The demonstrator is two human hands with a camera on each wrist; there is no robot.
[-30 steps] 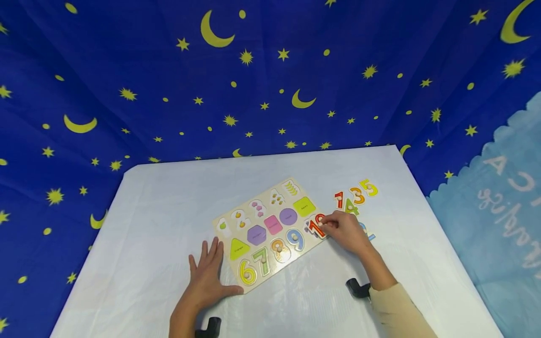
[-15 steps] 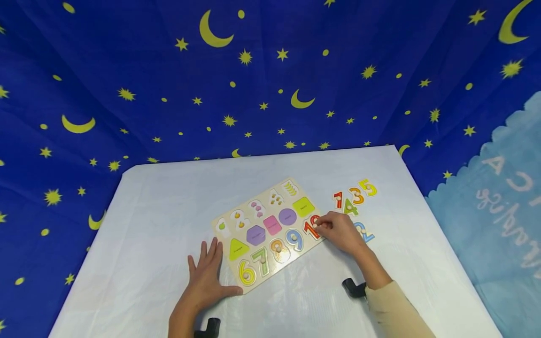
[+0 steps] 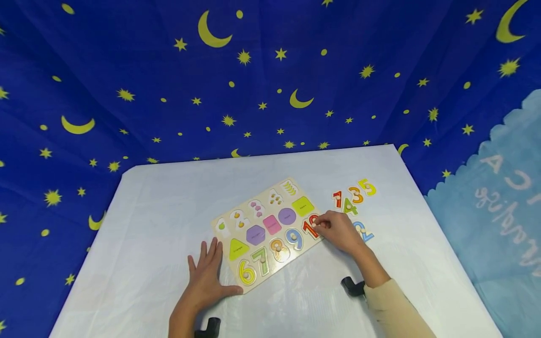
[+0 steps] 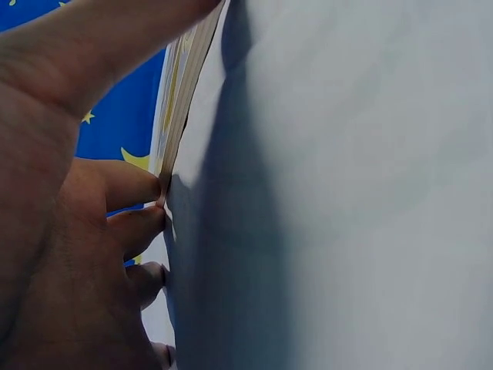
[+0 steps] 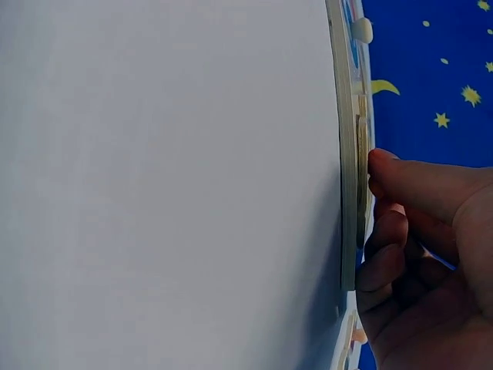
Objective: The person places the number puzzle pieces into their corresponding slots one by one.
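A wooden number puzzle board [image 3: 271, 270] lies slanted on the white-covered table. My right hand [image 3: 338, 231] pinches the knob of the red number 10 puzzle piece [image 3: 307, 228] over the board's right end. In the right wrist view the edge of the 10 piece [image 5: 362, 177] stands slightly proud of the board. With fingers spread, my left hand [image 3: 206, 279] rests against the board's left edge, its thumb at the near corner. Knobbed pieces 6 [image 3: 246, 273], 7 [image 3: 261, 260], 8 [image 3: 279, 249] and 9 [image 3: 294, 238] sit in the board's near row.
Right of the board lie loose number pieces: red 1 [image 3: 336, 199], orange 3 [image 3: 355, 195], green 4 [image 3: 349, 206], yellow 5 [image 3: 367, 187] and blue 2 [image 3: 364, 232], partly behind my right hand. A starry blue curtain [image 3: 262, 70] hangs behind the table [image 3: 169, 202].
My right hand has shifted slightly left with the 10 piece, which has gone from tilted and off its slot to lined up over it. My left hand stays put.
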